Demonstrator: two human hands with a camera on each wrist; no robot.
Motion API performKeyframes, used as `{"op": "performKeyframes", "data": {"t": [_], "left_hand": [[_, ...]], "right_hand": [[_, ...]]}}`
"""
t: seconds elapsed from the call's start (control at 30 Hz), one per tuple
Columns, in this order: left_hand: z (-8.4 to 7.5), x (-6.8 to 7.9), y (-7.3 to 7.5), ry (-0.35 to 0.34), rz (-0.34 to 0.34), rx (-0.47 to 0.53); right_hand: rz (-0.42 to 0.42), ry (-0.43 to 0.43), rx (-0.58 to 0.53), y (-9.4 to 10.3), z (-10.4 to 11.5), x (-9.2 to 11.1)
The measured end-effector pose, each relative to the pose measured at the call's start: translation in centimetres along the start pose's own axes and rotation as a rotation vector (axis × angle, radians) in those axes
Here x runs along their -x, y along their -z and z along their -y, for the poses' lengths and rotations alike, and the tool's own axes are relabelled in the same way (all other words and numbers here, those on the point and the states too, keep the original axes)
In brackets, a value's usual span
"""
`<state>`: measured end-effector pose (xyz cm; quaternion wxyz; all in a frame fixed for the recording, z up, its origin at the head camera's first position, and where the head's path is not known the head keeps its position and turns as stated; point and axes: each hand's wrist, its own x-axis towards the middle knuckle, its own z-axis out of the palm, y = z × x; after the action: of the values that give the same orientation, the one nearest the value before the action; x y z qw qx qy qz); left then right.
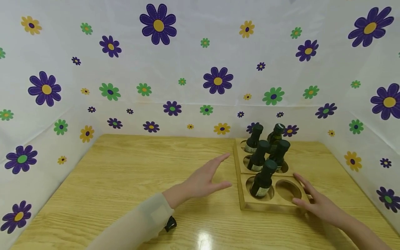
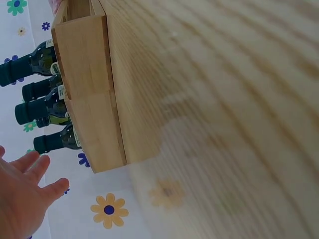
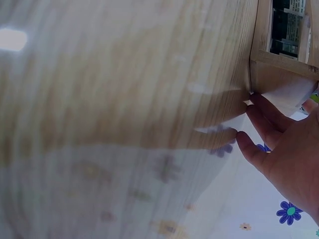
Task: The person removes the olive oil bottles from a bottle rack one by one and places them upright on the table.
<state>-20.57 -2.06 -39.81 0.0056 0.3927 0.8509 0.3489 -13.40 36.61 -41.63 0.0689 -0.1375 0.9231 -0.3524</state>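
Note:
A light wooden bottle rack point(image 1: 268, 206) with round holes stands on the table's right part. Several dark green bottles with dark caps sit upright in it, one of them the front bottle point(image 1: 262, 180) in the front left hole. The front right hole point(image 1: 289, 191) holds no bottle. My left hand point(image 1: 201, 180) hovers left of the rack, apart from it, fingers extended and thumb spread, holding nothing. My right hand point(image 1: 325, 206) is at the rack's right side near its front corner. In the right wrist view its fairly straight fingers point(image 3: 266, 112) reach low beside the rack wall.
The wooden table point(image 1: 140, 163) stretches away to the left of the rack. White cloth point(image 1: 187, 59) with printed flowers encloses the back and both sides. A small black object point(image 1: 170, 224), partly hidden, shows beside the left sleeve point(image 1: 137, 220).

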Motion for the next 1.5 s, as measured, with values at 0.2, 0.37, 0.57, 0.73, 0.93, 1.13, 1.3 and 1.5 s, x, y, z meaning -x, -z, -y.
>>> {"op": "performKeyframes", "data": {"t": [0.2, 0.37, 0.57, 0.73, 0.93, 1.13, 1.3, 1.5], "left_hand": [[-0.4, -1.1, -0.5, -0.010, 0.049, 0.091], [-1.1, -2.3, -0.9, -0.005, 0.065, 0.127], [-1.4, -3.7, -1.5, -0.029, 0.074, 0.176], [-1.4, -4.8, -1.9, -0.067, 0.077, 0.236], [-1.7, -6.0, -2.7, -0.050, 0.103, 0.315], [-2.2, -6.7, -3.8, -0.068, 0.135, 0.317], [-2.6, -6.9, -4.5, -0.083, 0.162, 0.380], [-2.7, -7.2, -5.2, -0.059, 0.184, 0.415]], "right_hand": [[0.004, 0.001, -0.005, 0.0, -0.2, 0.0], [0.019, 0.007, -0.036, -0.2, -0.3, 0.0], [0.027, 0.010, -0.050, -0.3, -0.2, -0.1], [0.030, 0.005, -0.050, -0.3, -0.3, -0.1], [0.026, 0.010, -0.051, -0.2, -0.3, -0.1], [0.030, 0.007, -0.049, -0.1, -0.2, 0.0], [0.036, 0.003, -0.048, 0.0, -0.1, -0.1], [0.037, 0.001, -0.055, 0.1, -0.1, -0.1]]}}
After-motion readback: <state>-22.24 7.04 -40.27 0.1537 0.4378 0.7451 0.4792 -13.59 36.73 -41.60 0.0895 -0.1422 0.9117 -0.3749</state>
